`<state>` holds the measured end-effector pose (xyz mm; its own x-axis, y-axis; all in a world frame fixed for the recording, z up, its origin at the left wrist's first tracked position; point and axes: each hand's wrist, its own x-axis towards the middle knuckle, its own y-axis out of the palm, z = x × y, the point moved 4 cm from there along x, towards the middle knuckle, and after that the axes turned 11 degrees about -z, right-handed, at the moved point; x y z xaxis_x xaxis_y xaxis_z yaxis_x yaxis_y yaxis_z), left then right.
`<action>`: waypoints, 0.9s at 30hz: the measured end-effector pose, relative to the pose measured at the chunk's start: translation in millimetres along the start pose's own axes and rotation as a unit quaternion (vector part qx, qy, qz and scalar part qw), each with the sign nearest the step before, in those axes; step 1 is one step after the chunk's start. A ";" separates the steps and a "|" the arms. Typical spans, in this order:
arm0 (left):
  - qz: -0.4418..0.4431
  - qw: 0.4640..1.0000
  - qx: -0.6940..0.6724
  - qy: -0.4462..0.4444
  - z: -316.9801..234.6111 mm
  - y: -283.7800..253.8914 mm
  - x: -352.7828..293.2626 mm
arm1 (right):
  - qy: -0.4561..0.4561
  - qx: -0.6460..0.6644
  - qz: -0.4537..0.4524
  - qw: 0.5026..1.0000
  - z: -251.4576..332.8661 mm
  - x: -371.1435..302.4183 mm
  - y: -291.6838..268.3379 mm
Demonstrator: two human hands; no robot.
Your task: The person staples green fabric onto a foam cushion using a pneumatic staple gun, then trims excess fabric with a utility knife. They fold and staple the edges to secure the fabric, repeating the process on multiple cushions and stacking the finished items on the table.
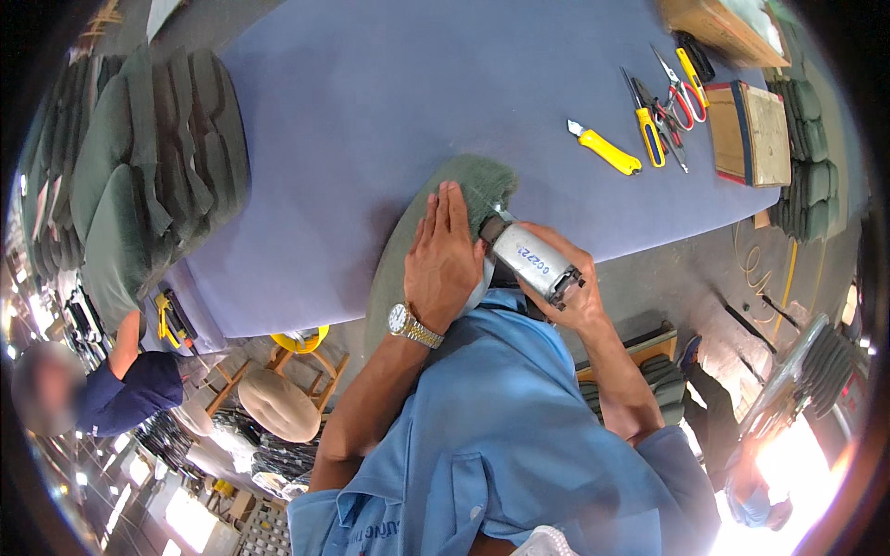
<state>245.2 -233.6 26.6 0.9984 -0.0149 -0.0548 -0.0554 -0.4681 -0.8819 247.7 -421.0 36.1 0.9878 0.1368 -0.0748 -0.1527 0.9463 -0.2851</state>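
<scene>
Blue-topped worktable [371,102], round stool [278,405] on the floor, glare low right

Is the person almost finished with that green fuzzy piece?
Hard to tell. Done-looking: a stack of green padded pieces sits on the blue table. In hand: the left hand presses flat on a green fabric piece while the right hand holds a grey cylindrical power tool against it. How much remains isn't visible.

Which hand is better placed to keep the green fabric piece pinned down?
Left. The left hand lies flat on the green fabric piece; the right hand is wrapped around the grey power tool.
</scene>
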 end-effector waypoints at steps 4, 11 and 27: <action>0.002 1.000 0.001 -0.006 0.0 -0.6 -0.2 | -0.029 0.002 0.006 1.000 3.3 -3.3 -3.1; 0.021 0.999 -0.020 -0.024 0.5 -4.5 1.0 | 0.020 0.011 0.044 0.999 6.6 -1.5 -4.0; 0.069 0.983 -0.163 0.051 8.3 -20.4 17.2 | 0.005 0.050 0.065 0.997 4.4 10.9 7.8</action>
<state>263.4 -217.0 39.8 0.9787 -0.1785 -0.1010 -0.1994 -0.7128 -0.6724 257.4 -410.8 37.3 0.9596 0.2569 -0.1148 -0.2742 0.9455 -0.1757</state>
